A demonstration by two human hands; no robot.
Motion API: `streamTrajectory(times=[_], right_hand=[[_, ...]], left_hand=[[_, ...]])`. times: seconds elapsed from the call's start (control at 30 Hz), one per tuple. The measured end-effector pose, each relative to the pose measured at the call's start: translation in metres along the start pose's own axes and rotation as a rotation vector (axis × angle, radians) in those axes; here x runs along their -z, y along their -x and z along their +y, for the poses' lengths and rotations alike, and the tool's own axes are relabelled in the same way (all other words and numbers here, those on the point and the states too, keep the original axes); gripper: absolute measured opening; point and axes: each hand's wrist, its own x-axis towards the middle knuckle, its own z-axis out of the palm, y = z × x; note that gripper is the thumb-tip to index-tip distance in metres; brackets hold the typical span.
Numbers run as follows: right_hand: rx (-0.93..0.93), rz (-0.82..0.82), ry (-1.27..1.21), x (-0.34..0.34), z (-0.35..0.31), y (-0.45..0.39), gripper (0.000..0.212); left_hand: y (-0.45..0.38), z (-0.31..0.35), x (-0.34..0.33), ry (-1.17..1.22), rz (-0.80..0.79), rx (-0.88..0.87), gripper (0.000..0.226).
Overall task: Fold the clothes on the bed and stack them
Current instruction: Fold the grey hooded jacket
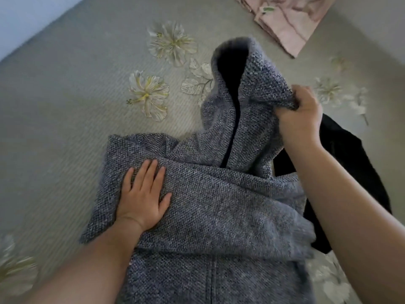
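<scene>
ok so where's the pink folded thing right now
In the head view the pink folded garment lies at the top right of the bedspread, beyond the grey knit hoodie and apart from it.

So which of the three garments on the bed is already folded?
The pink garment at the far edge, lying flat in a neat folded shape. The grey knit is half-folded under both hands, and the black garment lies crumpled beside it.

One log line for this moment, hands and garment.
left hand: flat on grey knit garment | right hand: gripping hood edge, lifted | pink folded cloth: set aside
</scene>
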Motion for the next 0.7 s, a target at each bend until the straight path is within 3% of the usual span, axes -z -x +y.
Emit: streamTrajectory(times=[0.13,0.23,0.33,0.47,0.53,0.57,0.7], right_hand=[[0.493,-0.280,0.038,0.053,-0.006,0.074,0.025],[0.649,-0.544,0.284,0.077,0.024,0.141,0.016],[0.603,-0.799,0.505,0.090,0.057,0.207,0.029],[0.320,-0.975,0.657,0.088,0.074,0.251,0.019],[0.141,-0.955,0.618,0.084,0.082,0.263,0.023],[0.044,-0.870,0.521,0.081,0.083,0.267,0.025],[-0.433,-0.243,0.166,0.067,0.065,0.263,0.034]], left_hand=[[0.006,0.001,0.005,0.038,0.055,0.006,0.084],[0.015,-0.001,0.017,0.362,0.115,0.012,0.066],[0.042,0.008,0.037,0.754,0.172,0.103,0.049],[0.075,0.042,0.050,0.727,0.153,0.049,0.049],[0.078,0.064,0.053,0.657,0.103,0.128,0.056],[0.078,0.075,0.055,0.616,0.059,0.218,0.062],[0.083,0.100,0.065,0.400,-0.062,0.478,0.066]])
